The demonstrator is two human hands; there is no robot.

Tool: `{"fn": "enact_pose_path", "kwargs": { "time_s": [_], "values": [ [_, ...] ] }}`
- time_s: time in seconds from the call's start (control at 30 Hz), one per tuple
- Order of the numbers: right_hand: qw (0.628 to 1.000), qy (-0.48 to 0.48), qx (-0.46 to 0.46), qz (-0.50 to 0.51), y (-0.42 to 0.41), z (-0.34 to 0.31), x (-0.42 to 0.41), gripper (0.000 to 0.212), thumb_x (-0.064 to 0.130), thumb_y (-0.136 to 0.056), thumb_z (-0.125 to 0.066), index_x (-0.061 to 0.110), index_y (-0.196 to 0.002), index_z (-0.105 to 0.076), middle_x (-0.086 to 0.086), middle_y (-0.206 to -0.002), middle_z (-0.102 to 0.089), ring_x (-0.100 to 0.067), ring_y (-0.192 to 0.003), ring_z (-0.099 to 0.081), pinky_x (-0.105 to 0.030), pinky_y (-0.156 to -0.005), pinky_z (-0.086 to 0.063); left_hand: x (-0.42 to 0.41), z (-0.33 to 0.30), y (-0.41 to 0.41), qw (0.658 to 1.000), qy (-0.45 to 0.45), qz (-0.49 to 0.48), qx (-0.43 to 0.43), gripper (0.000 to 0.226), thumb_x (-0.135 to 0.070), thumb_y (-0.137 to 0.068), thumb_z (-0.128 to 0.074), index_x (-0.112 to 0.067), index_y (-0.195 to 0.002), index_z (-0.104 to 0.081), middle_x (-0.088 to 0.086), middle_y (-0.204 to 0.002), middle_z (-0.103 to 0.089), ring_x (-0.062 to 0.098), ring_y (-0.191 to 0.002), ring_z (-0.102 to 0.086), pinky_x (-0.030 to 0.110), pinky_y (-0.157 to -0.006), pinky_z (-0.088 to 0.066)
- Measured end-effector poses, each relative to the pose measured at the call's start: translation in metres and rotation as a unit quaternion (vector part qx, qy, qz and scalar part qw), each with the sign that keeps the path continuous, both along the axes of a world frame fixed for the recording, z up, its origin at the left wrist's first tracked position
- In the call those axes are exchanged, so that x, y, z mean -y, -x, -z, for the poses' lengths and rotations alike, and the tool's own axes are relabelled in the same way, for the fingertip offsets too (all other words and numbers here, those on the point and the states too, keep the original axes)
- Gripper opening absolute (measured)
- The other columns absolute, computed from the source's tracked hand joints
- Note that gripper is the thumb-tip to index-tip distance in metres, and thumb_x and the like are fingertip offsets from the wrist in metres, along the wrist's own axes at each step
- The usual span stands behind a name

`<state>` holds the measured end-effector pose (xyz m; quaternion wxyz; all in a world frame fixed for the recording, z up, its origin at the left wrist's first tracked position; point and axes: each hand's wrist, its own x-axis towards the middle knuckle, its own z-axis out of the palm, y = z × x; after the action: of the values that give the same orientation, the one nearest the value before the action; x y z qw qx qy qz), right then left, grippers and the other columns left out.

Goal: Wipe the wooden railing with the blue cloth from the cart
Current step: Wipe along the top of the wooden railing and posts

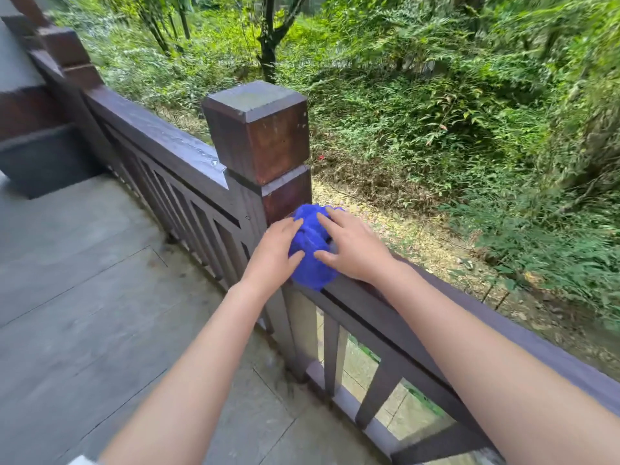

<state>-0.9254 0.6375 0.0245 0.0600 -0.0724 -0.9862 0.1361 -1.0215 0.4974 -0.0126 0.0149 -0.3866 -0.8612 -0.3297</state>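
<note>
I have the crumpled bright blue cloth (pixel 311 246) bunched on top of the dark brown wooden railing (pixel 419 297), right where the top rail meets the square, block-capped wooden corner post (pixel 256 132). My left hand (pixel 273 256) presses on the near side of the cloth with fingers spread and the thumb tucked against the wad; my right hand (pixel 355 245) lies flat over the far side, fingers splayed, palm resting on the rail — neither hand is clenched, both are open and pushing down on the cloth rather than pinching it. The cart is nowhere in sight, so I judge the fetching is done and the wiping is under way. To do this stretch well, I think I should flatten the wad so more fabric meets the wood, work it tight into the joint against the post where grime would collect, then draw it along the rail toward me in one steady pass, wrapping the edges over the rail's sides. The rail section beyond the post (pixel 161 139) looks wet or glossy on top. The drop to the leafy ground (pixel 419 229) is just past my right hand — a loose hold could let the cloth slide off that way.
</note>
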Motion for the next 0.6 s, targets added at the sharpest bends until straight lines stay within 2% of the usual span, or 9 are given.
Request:
{"fn": "enact_pose_path", "kwargs": {
  "time_s": [0.07,0.13,0.3,0.4,0.5,0.6],
  "values": [
    [0.999,-0.016,0.033,-0.009,0.010,0.002,0.002,0.068,0.045,-0.079,-0.058,0.012,-0.134,-0.038,-0.009,-0.145,-0.036,-0.026,-0.135,-0.028,-0.043,-0.109,-0.025,0.002,0.000,0.006,0.999,0.046,0.015,0.001,0.065,-0.008,-0.078,-0.064,-0.010,-0.137,-0.038,0.012,-0.145,-0.041,0.022,-0.137,-0.032,0.024,-0.112,-0.019],
    [0.999,-0.025,0.021,-0.007,0.013,0.005,0.004,0.061,0.042,-0.076,-0.061,0.011,-0.126,-0.046,-0.010,-0.134,-0.047,-0.029,-0.128,-0.037,-0.042,-0.104,-0.032,0.002,0.000,0.008,0.997,0.070,0.018,-0.009,0.066,-0.007,-0.076,-0.064,-0.011,-0.137,-0.039,0.011,-0.143,-0.043,0.023,-0.135,-0.032,0.027,-0.112,-0.022],
    [0.999,-0.026,-0.021,0.013,0.007,0.010,0.009,0.047,0.033,-0.075,-0.062,0.010,-0.115,-0.055,-0.008,-0.122,-0.057,-0.029,-0.116,-0.048,-0.041,-0.091,-0.044,0.000,-0.001,-0.008,0.997,0.002,-0.010,-0.070,0.053,0.005,-0.072,-0.060,-0.006,-0.123,-0.054,0.012,-0.122,-0.060,0.030,-0.117,-0.048,0.037,-0.097,-0.041],
    [0.999,-0.036,-0.027,0.006,0.003,0.009,0.012,0.036,0.024,-0.076,-0.059,0.010,-0.110,-0.058,-0.005,-0.114,-0.061,-0.029,-0.109,-0.051,-0.041,-0.081,-0.050,0.009,-0.002,-0.013,0.995,0.000,-0.008,-0.096,0.048,0.005,-0.072,-0.060,-0.004,-0.119,-0.058,0.014,-0.116,-0.064,0.032,-0.109,-0.054,0.038,-0.094,-0.044],
    [0.997,-0.041,-0.061,0.007,0.000,0.010,0.020,0.023,0.011,-0.077,-0.051,0.009,-0.098,-0.060,-0.005,-0.102,-0.065,-0.029,-0.102,-0.052,-0.036,-0.069,-0.048,0.021,-0.008,-0.018,0.996,0.009,0.002,-0.086,0.045,0.001,-0.074,-0.059,-0.008,-0.117,-0.060,0.011,-0.116,-0.066,0.029,-0.109,-0.056,0.033,-0.093,-0.043],
    [0.996,-0.053,-0.078,-0.008,-0.003,0.012,0.032,0.011,0.008,-0.077,-0.049,0.008,-0.086,-0.056,-0.007,-0.094,-0.064,-0.030,-0.097,-0.051,-0.032,-0.059,-0.034,0.039,-0.014,-0.023,0.999,0.013,0.005,-0.035,0.043,-0.002,-0.072,-0.059,-0.016,-0.112,-0.063,0.004,-0.111,-0.069,0.020,-0.105,-0.060,0.018,-0.088,-0.039]
  ]
}}
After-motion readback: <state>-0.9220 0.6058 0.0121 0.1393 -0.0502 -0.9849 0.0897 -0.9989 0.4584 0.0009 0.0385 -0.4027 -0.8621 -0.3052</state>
